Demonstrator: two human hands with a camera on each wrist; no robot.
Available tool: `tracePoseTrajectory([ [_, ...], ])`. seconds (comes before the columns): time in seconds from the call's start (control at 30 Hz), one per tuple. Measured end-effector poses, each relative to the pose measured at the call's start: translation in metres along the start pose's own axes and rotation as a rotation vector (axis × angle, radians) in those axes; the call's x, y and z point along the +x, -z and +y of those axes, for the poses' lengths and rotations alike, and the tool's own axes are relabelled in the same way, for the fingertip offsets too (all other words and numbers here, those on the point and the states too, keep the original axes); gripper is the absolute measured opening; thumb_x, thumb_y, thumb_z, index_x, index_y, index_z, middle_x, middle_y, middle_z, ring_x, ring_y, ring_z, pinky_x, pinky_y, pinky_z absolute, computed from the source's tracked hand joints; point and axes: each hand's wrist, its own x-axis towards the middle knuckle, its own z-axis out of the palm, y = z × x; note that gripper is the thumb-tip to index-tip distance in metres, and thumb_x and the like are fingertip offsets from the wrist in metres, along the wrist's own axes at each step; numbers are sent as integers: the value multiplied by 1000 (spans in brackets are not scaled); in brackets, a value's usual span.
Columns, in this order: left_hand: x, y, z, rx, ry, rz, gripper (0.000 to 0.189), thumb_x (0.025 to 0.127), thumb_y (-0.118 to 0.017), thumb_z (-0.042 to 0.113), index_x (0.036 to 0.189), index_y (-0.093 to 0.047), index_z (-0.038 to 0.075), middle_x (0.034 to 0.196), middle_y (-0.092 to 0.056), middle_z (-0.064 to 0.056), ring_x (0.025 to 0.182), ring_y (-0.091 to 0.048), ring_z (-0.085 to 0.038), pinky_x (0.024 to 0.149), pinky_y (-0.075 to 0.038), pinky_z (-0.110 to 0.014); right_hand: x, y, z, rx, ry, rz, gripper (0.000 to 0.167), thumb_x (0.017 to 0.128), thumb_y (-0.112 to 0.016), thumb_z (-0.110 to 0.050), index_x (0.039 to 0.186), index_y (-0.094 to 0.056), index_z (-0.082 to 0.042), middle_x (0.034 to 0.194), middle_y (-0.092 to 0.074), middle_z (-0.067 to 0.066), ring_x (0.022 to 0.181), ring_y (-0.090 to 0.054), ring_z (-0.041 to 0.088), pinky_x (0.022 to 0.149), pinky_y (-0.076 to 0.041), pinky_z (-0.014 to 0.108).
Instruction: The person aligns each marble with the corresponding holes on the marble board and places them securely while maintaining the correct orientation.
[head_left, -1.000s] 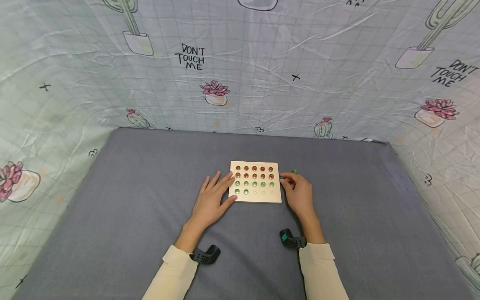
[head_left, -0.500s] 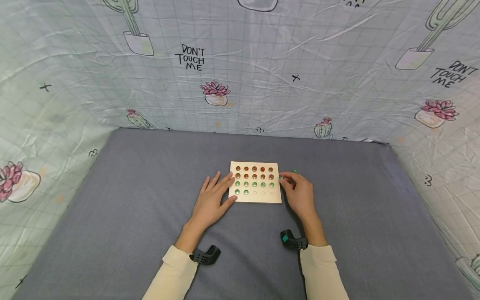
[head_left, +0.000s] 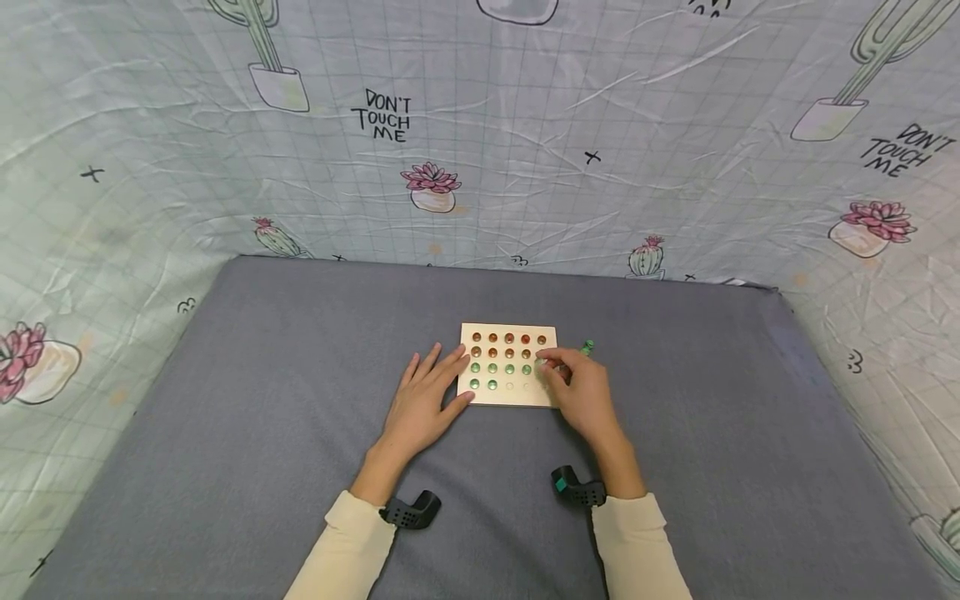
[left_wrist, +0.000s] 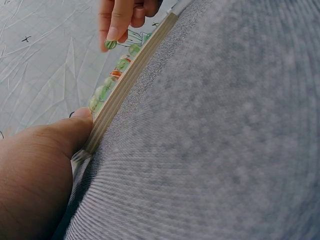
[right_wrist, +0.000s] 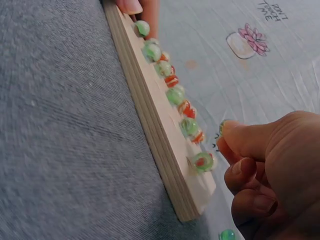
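A pale wooden board lies on the cloth with glass marbles seated in rows of hollows. Its two far rows hold orange-red marbles; nearer are green marbles, with two more at the left of the front row beside bare hollows. My left hand rests along the board's left edge, fingers spread and thumb at the near corner. Above the board's right part, my right hand pinches a green marble between thumb and fingertip, slightly raised over the seated ones.
Loose green marbles lie on the grey cloth just beyond the right hand. A printed fabric backdrop rises behind the table and along both sides. Each wrist wears a black band.
The right hand has moved left from beside the board to over its right part, with the green marble pinched. The loose marbles behind it show more fully. The left hand stays put.
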Motion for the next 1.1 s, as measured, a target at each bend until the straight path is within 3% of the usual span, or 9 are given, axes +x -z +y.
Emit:
tracePoseTrajectory([
  [0.57,0,0,1,-6,-14,24,57,93,-59,42,142,-49,15,148,-41,-2,140,-26,-30,116,-11,-50,-2,-10,-2,1,183,-122,15,84,-75,-9,99,-75,-10,79,-63,-4,61,-50,7,52,-44,24],
  [1.1,0,-1,0,-1,-24,41,56,94,-59,42,141,-50,14,148,-42,-2,140,-28,-31,116,-12,-51,-5,-16,-8,-39,176,-181,15,83,-75,-11,98,-77,-11,70,-58,-8,56,-44,6,48,-39,24],
])
